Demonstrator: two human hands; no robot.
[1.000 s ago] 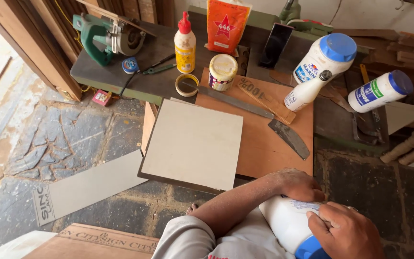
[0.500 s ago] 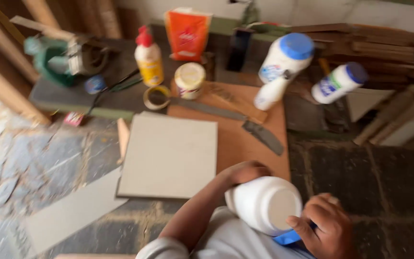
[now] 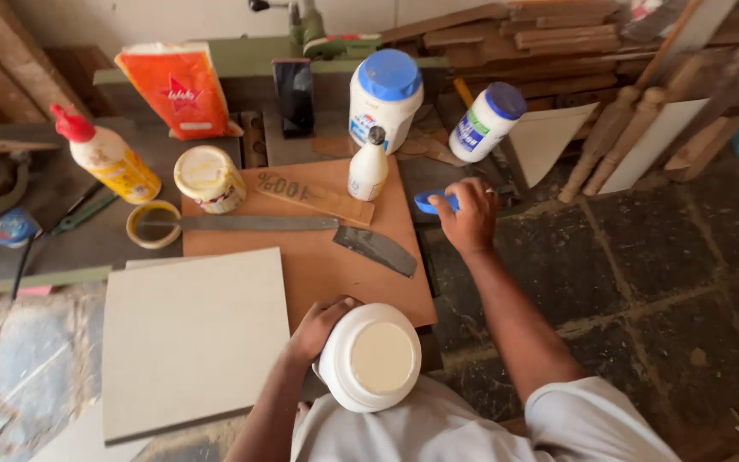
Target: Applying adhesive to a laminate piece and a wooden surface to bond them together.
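A large white plastic jar (image 3: 369, 357), tipped bottom-up, is gripped by the left hand (image 3: 322, 323) at the near edge of the brown hardboard sheet (image 3: 318, 257). Its blue round lid (image 3: 438, 202) is pinched by the right hand (image 3: 470, 216) just beyond that sheet's right edge.

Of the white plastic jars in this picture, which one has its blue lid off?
The big white plastic jar steadied by the left hand; the right hand holds its blue lid. The two behind remain capped.

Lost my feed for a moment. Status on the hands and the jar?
Left hand grips open white jar, upright. Right hand holds blue lid at board's far edge. Nothing between them.
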